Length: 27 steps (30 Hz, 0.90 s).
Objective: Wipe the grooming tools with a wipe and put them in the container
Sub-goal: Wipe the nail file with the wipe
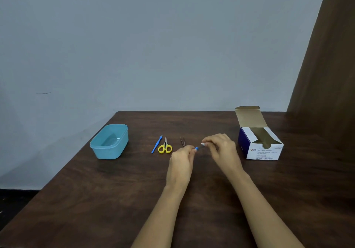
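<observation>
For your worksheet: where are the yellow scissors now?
Head view: yellow scissors lie on the table, left of the left hand, between the blue tool and the tweezers.

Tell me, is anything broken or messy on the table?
No, nothing stands out. The scissors, blue tool and tweezers lie in a row, the container stands upright, and the swab box is open.

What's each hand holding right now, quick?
Left hand: closed on a blue-handled tool.
Right hand: pinching a white wipe on that tool's metal end.

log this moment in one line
left hand holds blue tool | right hand pinches wipe on it | scissors on table
</observation>
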### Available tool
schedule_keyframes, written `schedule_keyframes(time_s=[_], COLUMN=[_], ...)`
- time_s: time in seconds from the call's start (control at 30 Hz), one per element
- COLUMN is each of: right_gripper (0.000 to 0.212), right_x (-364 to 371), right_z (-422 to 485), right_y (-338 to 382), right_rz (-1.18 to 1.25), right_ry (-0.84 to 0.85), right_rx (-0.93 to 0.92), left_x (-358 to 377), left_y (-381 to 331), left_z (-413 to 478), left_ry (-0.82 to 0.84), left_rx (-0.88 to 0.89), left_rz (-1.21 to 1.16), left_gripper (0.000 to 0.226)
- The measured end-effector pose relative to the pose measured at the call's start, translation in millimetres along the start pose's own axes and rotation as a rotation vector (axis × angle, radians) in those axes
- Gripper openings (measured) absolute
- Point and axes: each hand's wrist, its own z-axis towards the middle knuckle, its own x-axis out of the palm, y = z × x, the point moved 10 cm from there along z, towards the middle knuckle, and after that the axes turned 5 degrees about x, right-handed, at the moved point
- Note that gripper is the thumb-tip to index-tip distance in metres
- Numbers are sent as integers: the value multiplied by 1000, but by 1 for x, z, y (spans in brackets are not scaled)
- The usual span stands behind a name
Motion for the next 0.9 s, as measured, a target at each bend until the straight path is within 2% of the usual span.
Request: schedule_keyframes(time_s=[0.13,0.3,0.4,0.47,0.53,0.63,0.7,0.8,0.9], right_gripper=[15,14,14,15,16,17,17,16,16], right_x=[17,3,-14,-22,-21,-3,7,6,-7], right_z=[-4,1,1,-1,-3,-7,-8,-6,-2], right_y=[21,-3,-16,-11,5,26,28,20,6], right_rz=[-2,-60,-5,68,110,71,44,4,-14], right_ry=[107,0,-131,-198,-178,-22,44,20,-96], right_rx=[-116,-8,74,41,-65,-215,-247,-217,-124], left_x=[-1,1,6,11,15,21,25,29,30], left_y=[0,6,13,17,22,29,31,31,29], left_z=[0,-2,-3,-6,-9,-16,-19,-22,-24], left_ry=[-22,-28,5,43,65,95,119,150,178], left_rx=[14,-39,-155,-259,-384,-554,-626,-689,-698], left_rz=[2,-96,-229,-352,-508,-690,-763,-814,-804], left_gripper=[18,21,24,28,32,32,31,29,29])
